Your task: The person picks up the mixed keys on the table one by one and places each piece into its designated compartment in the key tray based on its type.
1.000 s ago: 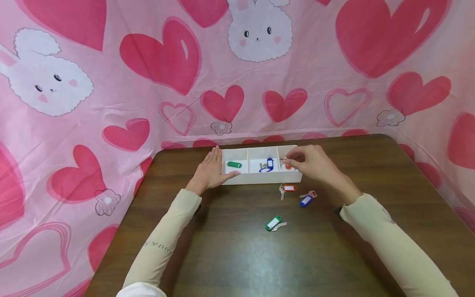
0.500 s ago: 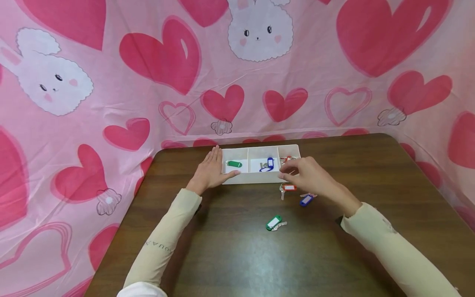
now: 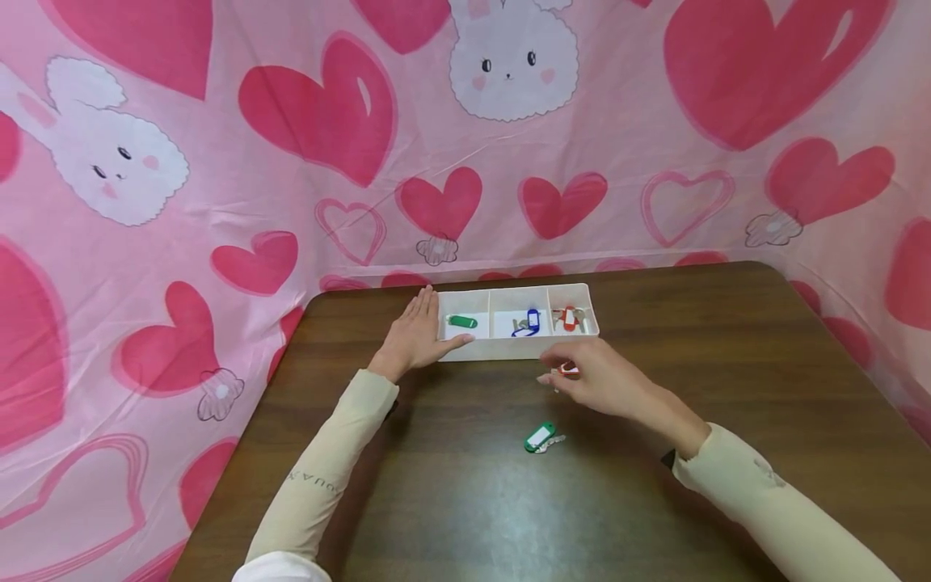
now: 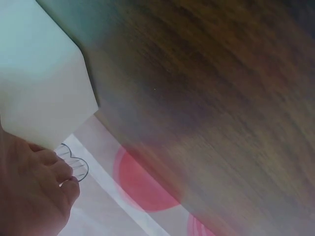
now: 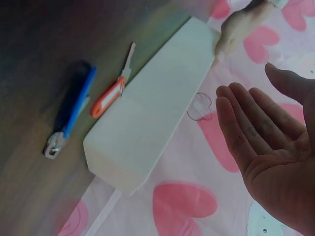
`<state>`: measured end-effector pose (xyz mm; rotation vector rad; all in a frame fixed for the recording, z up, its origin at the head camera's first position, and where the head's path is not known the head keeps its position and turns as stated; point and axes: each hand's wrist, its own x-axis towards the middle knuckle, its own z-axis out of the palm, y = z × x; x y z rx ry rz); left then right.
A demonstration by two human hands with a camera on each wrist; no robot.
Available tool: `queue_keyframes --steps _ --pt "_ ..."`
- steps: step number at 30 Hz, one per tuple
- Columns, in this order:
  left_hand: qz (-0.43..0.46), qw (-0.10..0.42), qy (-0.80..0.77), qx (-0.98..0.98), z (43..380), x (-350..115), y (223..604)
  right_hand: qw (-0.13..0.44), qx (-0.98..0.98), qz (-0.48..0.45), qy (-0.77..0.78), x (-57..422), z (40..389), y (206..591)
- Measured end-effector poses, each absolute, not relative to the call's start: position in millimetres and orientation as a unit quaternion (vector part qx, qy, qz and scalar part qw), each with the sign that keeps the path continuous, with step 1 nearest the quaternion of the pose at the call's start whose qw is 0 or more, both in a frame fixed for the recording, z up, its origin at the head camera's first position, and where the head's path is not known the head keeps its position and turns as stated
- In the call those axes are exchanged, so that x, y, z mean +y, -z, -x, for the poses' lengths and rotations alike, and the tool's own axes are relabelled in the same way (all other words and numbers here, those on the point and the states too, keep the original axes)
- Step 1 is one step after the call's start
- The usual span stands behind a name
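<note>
A white tray (image 3: 502, 349) with three compartments stands near the back of the table. My left hand (image 3: 414, 338) lies with straight fingers against its left end, thumb along the front wall. My right hand (image 3: 604, 378) hovers just in front of the tray, fingers loosely extended and holding nothing. Beneath it lies a key with a red tag (image 3: 570, 369), partly covered by the fingers. A key with a blue tag (image 5: 80, 102) shows in the right wrist view but is hidden by the hand in the head view. Nearer me lies a key with a green tag (image 3: 540, 437).
Inside the tray, a green tag (image 3: 462, 322) sits in the left compartment, blue-tagged keys (image 3: 533, 320) in the middle one, and red-tagged keys (image 3: 570, 318) in the right one. A pink cloth (image 3: 502, 202) with hearts hangs right behind the brown table (image 3: 451, 485).
My right hand has left the tray's right compartment and moved toward me, over the red- and blue-tagged keys. Red-tagged keys now lie released in that compartment. My left hand has stayed put.
</note>
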<state>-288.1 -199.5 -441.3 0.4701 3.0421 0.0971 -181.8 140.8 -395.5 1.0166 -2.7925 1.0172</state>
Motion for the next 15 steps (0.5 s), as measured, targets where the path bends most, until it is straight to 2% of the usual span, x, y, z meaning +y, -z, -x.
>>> queue_keyframes --steps 8,15 --pt "-0.152 0.03 -0.03 0.987 290.0 -197.7 441.4 -0.027 -0.897 -0.326 -0.297 138.5 170.1 401.0" --pt "-0.148 0.035 -0.029 0.988 290.8 -197.7 442.1 -0.016 -0.903 -0.353 -0.245 131.8 158.9 409.4"
